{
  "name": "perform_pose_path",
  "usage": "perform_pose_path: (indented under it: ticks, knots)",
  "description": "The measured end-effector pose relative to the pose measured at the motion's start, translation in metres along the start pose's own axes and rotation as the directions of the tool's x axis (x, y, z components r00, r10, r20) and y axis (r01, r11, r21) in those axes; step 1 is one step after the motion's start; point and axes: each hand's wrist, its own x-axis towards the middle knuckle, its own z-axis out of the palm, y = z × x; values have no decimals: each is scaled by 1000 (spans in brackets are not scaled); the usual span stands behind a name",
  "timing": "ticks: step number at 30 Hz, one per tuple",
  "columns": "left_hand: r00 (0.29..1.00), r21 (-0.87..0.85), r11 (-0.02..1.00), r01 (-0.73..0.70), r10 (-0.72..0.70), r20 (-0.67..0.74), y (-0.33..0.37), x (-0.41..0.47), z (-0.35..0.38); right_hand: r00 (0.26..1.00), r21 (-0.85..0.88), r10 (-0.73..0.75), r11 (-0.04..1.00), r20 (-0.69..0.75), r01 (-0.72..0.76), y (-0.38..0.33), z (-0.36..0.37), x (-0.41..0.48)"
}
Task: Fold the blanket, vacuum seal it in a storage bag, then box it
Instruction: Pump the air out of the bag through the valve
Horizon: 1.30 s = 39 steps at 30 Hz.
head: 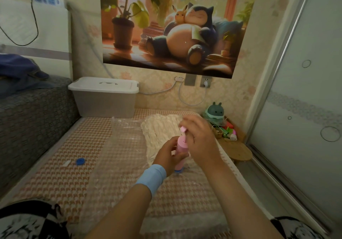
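- L hand [169,155] wraps round the barrel of the pink hand pump [180,150]. R hand [200,138] curls over the plunger handle at the top, which looks pulled up.
- Pump foot sits on the bag's valve, by the near edge of the cream blanket [161,127]. Blanket lies folded, apparently inside the clear vacuum bag [118,142], on the houndstooth mat [55,174].
- Step: pumping air out. Bag looks slack, so prob. early in sealing.
- To do it well: barrel plumb, L hand pressing firm onto the valve so no leak; R hand does full, straight strokes.
- Check zip seal is shut end to end. White slider clip [66,163] & blue valve cap [80,161] lie well apart on the left; cap should go on as soon as the pump lifts.
- Lidded storage box [103,98] stands by the wall.
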Motion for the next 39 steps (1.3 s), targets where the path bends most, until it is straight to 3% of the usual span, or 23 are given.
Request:
perform_pose_path:
  ticks: [2,5,9,12,14,16,18,21,23,27,30,33,36,39]
  knots:
    - [1000,13,1000,-1,1,-12,3,-1,-3,978,-23,55,998,203,-52,6,9,-12]
    - [1000,23,1000,-1,2,-17,7,-2,-2,969,-21,53,999,242,-49,4,-3,-6]
    - [1000,20,1000,-14,14,12,9,0,0,996,-15,-68,998,-56,67,-12,-41,21]
    - [1000,24,1000,-16,15,27,8,-1,-1,949,-11,-136,990,-284,139,-25,-61,35]
    - [999,30,999,-12,11,30,6,-3,-1,932,5,-129,990,-339,139,-27,-55,37]
    - [1000,20,1000,-4,3,25,4,-6,0,960,9,-84,996,-267,90,-19,-36,25]
    - [1000,-6,1000,11,-11,-4,5,-7,-2,997,24,-15,1000,-73,17,-8,-13,6]
    - [999,-9,999,35,-35,-12,6,-8,-7,970,19,63,997,233,-69,0,5,-14]
    - [999,-5,999,42,-42,-10,8,-7,-10,964,3,31,999,266,-33,-2,-1,-10]
    - [1000,11,1000,1,-2,25,16,-2,-12,999,24,-43,999,-2,43,-13,-30,18]
    - [999,31,1000,3,-4,47,14,-3,-9,964,17,-108,993,-243,115,-23,-49,34]
    - [999,32,999,-6,4,36,8,-5,-6,913,21,-156,984,-376,176,-30,-54,43]
    - [999,9,1000,9,-10,39,3,-6,-7,921,30,-156,984,-357,178,-24,-32,33]
    - [999,-41,998,50,-50,5,0,-8,-8,993,65,-74,995,-94,80,-3,3,4]
